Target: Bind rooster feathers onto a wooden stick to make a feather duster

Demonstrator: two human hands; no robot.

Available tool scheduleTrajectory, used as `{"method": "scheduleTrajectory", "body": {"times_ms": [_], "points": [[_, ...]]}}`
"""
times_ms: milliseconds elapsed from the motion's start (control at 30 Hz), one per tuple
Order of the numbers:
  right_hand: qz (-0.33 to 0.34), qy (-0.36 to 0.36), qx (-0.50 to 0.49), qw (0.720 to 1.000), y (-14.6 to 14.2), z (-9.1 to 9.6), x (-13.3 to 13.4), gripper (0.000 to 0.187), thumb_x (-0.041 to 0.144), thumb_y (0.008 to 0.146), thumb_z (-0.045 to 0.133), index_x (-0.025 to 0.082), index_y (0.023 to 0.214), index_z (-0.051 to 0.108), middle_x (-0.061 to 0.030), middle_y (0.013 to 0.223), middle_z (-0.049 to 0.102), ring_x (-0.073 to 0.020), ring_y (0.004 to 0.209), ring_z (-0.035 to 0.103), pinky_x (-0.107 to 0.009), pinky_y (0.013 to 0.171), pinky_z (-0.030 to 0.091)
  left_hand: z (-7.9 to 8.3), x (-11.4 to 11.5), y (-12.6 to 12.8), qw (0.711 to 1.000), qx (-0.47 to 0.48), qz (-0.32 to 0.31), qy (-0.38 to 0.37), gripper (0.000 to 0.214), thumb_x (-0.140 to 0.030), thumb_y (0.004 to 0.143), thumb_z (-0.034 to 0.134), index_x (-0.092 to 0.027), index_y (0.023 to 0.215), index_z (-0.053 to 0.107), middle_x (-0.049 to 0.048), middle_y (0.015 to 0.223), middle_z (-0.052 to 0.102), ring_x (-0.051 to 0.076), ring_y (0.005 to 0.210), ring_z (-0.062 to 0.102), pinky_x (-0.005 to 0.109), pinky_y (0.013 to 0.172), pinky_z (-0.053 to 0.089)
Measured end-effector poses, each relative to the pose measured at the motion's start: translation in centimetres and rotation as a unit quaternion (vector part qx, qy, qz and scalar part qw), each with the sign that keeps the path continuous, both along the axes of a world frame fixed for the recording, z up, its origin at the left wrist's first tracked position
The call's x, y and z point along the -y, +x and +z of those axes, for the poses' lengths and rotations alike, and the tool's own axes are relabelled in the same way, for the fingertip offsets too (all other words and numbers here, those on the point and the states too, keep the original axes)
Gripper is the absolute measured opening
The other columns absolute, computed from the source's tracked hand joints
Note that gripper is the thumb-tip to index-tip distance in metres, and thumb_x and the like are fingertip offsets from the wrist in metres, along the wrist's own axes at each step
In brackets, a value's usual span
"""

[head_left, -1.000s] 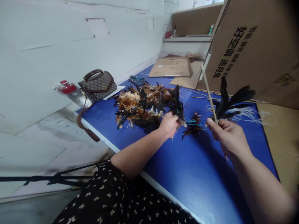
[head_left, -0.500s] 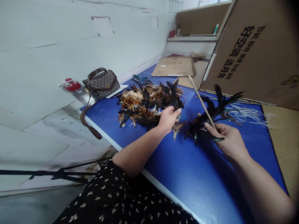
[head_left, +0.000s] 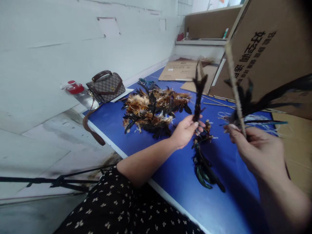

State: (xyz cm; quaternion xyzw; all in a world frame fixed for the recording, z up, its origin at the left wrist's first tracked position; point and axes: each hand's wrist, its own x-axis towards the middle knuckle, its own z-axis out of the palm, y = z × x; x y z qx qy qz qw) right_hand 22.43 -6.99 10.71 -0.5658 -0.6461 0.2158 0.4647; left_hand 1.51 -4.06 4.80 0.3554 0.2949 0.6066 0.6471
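Dark feathers (head_left: 199, 87) point upward from my left hand (head_left: 186, 130), whose thumb and fingers pinch their lower end. My right hand (head_left: 255, 146) is closed around a thin pale stick (head_left: 234, 83) standing nearly upright, and black feathers (head_left: 255, 104) spread out beside it from the same grip. On the blue table (head_left: 185, 175), between and below the hands, lies a bunch of black-green feathers (head_left: 206, 169). To the left of my left hand is a pile of brown, cream and black feathers (head_left: 151, 110).
A brown patterned handbag (head_left: 107, 87) and a red-capped bottle (head_left: 79, 94) stand at the table's left edge. A large cardboard box (head_left: 280, 58) rises at the right. White plastic strips (head_left: 263, 122) lie behind my right hand, and flat cardboard (head_left: 179, 70) is at the back.
My left hand moved right from the pile, lifting dark feathers. My right hand rose and moved right with the stick and black feathers. A black-green bunch now lies in view on the table.
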Motion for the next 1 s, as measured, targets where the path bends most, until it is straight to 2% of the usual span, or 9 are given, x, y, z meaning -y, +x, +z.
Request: {"method": "scheduleTrajectory", "body": {"times_ms": [100,200,300,400,500,633,833,1000], "points": [[0.08,-0.038,0.006,0.996,-0.9,-0.9,-0.2,0.045,0.062,0.087,0.076,0.021,0.072,0.074,-0.005,0.066,0.067,-0.019,0.062,0.059,-0.03,0.058,0.044,-1.1,0.5,1.3,0.998,0.028,-0.057,-0.012,0.037,-0.033,0.08,0.094,-0.015,0.1,0.069,0.0056,0.096,0.076,0.014,0.082,0.071,0.029,0.08,0.052],[0.1,-0.073,0.02,0.992,-1.8,-2.2,-0.4,0.047,0.063,0.09,0.071,0.02,0.071,0.074,-0.0031,0.061,0.063,-0.0167,0.058,0.054,-0.028,0.053,0.041,-2.2,0.9,2.2,0.995,0.066,-0.069,-0.035,0.046,-0.041,0.071,0.101,-0.014,0.087,0.068,0.0041,0.088,0.074,0.015,0.081,0.071,0.035,0.087,0.056],[0.093,-0.082,0.039,0.991,-2.2,-3.3,-0.7,0.05,0.065,0.091,0.069,0.018,0.072,0.076,-0.0039,0.062,0.064,-0.0167,0.057,0.054,-0.027,0.051,0.038,-2.7,1.0,2.4,0.992,0.066,-0.092,-0.047,0.05,-0.047,0.069,0.102,-0.011,0.09,0.074,0.0066,0.089,0.074,0.017,0.083,0.071,0.038,0.087,0.058],[0.092,-0.075,0.051,0.992,-2.1,-3.9,-1.0,0.049,0.062,0.091,0.068,0.018,0.073,0.077,-0.0043,0.063,0.066,-0.0167,0.057,0.054,-0.027,0.051,0.038,-3.1,1.0,2.2,0.992,0.036,-0.111,-0.045,0.056,-0.052,0.067,0.101,-0.009,0.094,0.078,0.0089,0.09,0.075,0.017,0.078,0.07,0.035,0.078,0.057],[0.099,-0.078,0.05,0.991,-1.9,-3.9,-1.2,0.044,0.057,0.092,0.066,0.018,0.077,0.08,-0.0058,0.069,0.073,-0.0177,0.06,0.059,-0.027,0.054,0.042,-3.3,0.8,2.0,0.991,0.007,-0.123,-0.046,0.059,-0.055,0.064,0.102,-0.009,0.093,0.078,0.0069,0.087,0.073,0.015,0.073,0.07,0.03,0.068,0.052],[0.139,-0.086,0.046,0.985,-1.7,-3.6,-1.3,0.042,0.055,0.093,0.063,0.02,0.075,0.078,-0.0067,0.077,0.077,-0.0203,0.067,0.065,-0.029,0.063,0.048,-3.2,0.6,1.6,0.986,0.0,-0.16,-0.043,0.061,-0.054,0.064,0.103,-0.009,0.096,0.078,0.0065,0.087,0.073,0.016,0.074,0.072,0.03,0.069,0.052],[0.157,-0.096,0.063,0.981,-1.6,-3.3,-1.1,0.041,0.053,0.093,0.064,0.021,0.072,0.076,-0.0063,0.076,0.078,-0.02,0.066,0.065,-0.03,0.062,0.047,-3.0,0.5,1.1,0.977,0.002,-0.211,-0.044,0.062,-0.052,0.062,0.105,-0.01,0.097,0.076,0.0072,0.088,0.074,0.017,0.077,0.073,0.031,0.072,0.053],[0.174,-0.09,0.079,0.978,-1.3,-3.4,-1.1,0.042,0.053,0.095,0.061,0.021,0.077,0.08,-0.0056,0.076,0.077,-0.02,0.068,0.066,-0.03,0.064,0.047,-3.2,0.3,0.7,0.972,-0.028,-0.233,-0.031,0.059,-0.051,0.062,0.104,-0.012,0.093,0.073,0.0059,0.081,0.074,0.018,0.071,0.075,0.03,0.067,0.054]]}}
